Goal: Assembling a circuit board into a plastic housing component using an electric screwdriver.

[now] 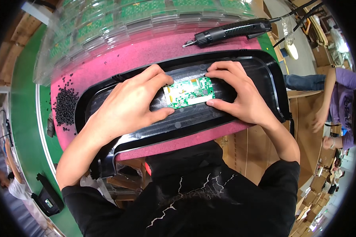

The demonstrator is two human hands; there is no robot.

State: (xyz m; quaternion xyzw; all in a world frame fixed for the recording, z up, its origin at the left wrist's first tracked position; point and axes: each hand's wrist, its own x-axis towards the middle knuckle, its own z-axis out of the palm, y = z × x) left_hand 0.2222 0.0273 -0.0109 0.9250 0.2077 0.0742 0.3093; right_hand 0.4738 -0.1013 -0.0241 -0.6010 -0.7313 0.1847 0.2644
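Observation:
A green circuit board (190,93) sits low inside a long black plastic housing (261,65), whose raised rim curves round it. My left hand (135,96) grips the board's left end, with the thumb at the near corner and the fingers at the far one. At the right end my right hand (239,91) pinches the board the same way, fingertips on the far corner and thumb on the near corner. Whether the board touches the housing floor, I cannot tell.
Beyond the housing a black electric screwdriver (229,32) lies on the pink mat (146,49). Small black screws (65,104) are heaped at the left. Clear plastic trays (106,25) with green boards stand at the back. Other people (340,102) are at both sides.

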